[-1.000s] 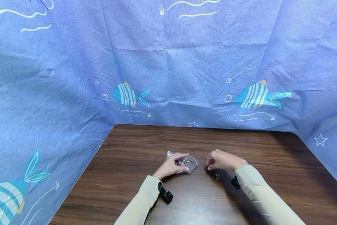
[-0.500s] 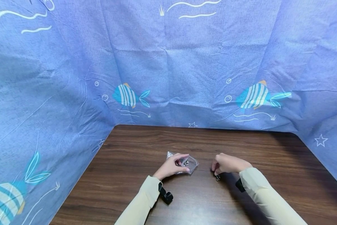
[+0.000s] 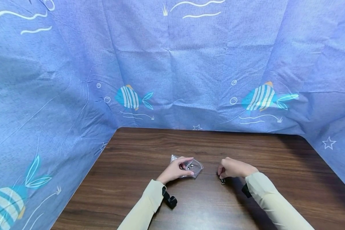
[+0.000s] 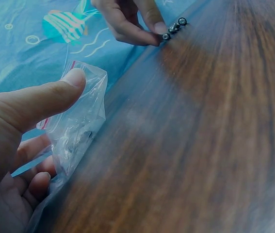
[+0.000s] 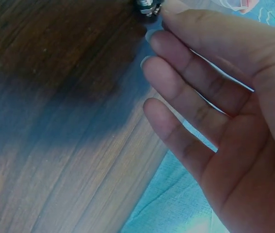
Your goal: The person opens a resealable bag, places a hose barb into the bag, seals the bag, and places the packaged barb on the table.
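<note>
My left hand (image 3: pixel 175 169) holds a clear zip bag (image 4: pixel 86 121) by its red-striped mouth, the thumb along the front and the fingers behind. The mouth gapes toward the right, and small shiny metal pieces (image 3: pixel 191 166) lie inside. To the right, my right hand (image 3: pixel 235 167) reaches down with bent fingers to a little cluster of small metal pieces with round ends (image 4: pixel 174 28) on the table. Thumb and forefinger pinch at one end of this cluster, while the other fingers are spread loosely in the right wrist view. The fingers partly cover the pieces.
Both hands work over a dark wood-grain table (image 3: pixel 143 143). A blue cloth (image 3: pixel 195 64) printed with fish hangs behind it and along the sides. Black wrist straps (image 3: pixel 170 199) jut out beneath the pale sleeves (image 3: pixel 142 204).
My right hand has moved slightly right and down onto the small metal pieces, its fingertips now covering part of them. The left hand and the bag have stayed in place.
</note>
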### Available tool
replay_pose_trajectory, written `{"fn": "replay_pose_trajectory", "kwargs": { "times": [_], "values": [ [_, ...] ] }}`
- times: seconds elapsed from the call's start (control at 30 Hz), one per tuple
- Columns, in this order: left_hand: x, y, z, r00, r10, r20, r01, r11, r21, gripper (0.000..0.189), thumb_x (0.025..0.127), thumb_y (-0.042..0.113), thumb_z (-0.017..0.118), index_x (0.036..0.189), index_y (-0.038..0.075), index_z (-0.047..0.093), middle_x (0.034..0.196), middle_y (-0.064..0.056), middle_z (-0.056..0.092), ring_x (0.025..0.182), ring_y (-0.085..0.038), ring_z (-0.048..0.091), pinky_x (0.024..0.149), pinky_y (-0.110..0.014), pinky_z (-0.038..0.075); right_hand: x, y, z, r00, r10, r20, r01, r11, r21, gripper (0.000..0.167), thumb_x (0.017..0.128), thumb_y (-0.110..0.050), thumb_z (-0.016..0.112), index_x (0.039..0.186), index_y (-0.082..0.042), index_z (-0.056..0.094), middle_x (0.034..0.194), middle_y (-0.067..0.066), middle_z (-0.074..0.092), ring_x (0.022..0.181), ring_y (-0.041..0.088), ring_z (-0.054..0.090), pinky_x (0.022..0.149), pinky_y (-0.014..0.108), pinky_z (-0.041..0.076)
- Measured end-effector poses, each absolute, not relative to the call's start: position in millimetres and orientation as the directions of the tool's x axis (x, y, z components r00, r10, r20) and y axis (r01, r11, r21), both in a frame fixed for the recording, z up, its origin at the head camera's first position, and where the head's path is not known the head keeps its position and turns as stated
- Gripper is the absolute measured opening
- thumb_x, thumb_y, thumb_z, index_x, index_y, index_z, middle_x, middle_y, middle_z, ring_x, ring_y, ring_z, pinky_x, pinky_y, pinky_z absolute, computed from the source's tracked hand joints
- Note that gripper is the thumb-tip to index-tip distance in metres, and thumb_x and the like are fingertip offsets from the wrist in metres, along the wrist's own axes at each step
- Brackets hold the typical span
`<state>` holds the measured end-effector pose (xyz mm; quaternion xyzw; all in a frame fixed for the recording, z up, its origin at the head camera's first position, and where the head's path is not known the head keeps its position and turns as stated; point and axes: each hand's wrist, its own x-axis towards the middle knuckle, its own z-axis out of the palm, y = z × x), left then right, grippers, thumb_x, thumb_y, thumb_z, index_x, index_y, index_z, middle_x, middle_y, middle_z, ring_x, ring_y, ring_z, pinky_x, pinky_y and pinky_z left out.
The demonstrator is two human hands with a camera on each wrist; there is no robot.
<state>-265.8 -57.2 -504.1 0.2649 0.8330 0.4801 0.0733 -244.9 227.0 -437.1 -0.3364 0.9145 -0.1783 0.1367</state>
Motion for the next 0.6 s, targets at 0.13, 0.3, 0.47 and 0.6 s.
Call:
{"fn": "replay_pose_trajectory", "kwargs": {
  "times": [0.13,0.3,0.47,0.6],
  "values": [
    [-265.7,-57.1,-504.0,-0.85,0.511,0.128,0.369,0.404,0.837,0.061,0.078,0.026,0.081,0.134,0.016,0.058,0.094,0.0,0.058,0.076,-0.005,0.049,0.067,-0.02,0.042,-244.9,226.9,-438.0,-0.741,-0.658,-0.133,-0.561,0.716,-0.416,0.008,0.08,-0.009,0.075,0.075,-0.015,0.074,0.074,-0.01,0.069,0.064,-0.004,0.054,0.059,0.019,0.048],
    [-265.6,-57.1,-503.6,-0.848,0.514,0.133,0.375,0.401,0.836,0.061,0.078,0.026,0.081,0.134,0.016,0.058,0.096,-0.001,0.059,0.076,-0.006,0.05,0.068,-0.02,0.042,-245.6,227.2,-439.7,-0.754,-0.642,-0.139,-0.54,0.727,-0.424,0.007,0.081,-0.01,0.074,0.076,-0.014,0.074,0.075,-0.009,0.07,0.066,-0.003,0.057,0.06,0.019,0.049],
    [-266.1,-57.8,-504.3,-0.845,0.516,0.142,0.382,0.396,0.835,0.062,0.078,0.026,0.081,0.134,0.016,0.058,0.097,-0.002,0.059,0.076,-0.006,0.05,0.068,-0.02,0.042,-247.0,228.6,-443.4,-0.749,-0.654,-0.109,-0.566,0.716,-0.408,0.006,0.082,-0.01,0.074,0.077,-0.013,0.074,0.077,-0.008,0.07,0.069,-0.003,0.059,0.062,0.02,0.05],
    [-266.1,-58.2,-503.8,-0.842,0.52,0.145,0.386,0.393,0.835,0.062,0.078,0.027,0.081,0.134,0.015,0.058,0.097,-0.002,0.059,0.076,-0.006,0.05,0.068,-0.02,0.042,-247.9,229.6,-446.2,-0.733,-0.676,-0.074,-0.602,0.696,-0.392,0.008,0.081,-0.01,0.074,0.076,-0.015,0.073,0.076,-0.011,0.069,0.069,-0.004,0.057,0.062,0.02,0.049]
  ]
}}
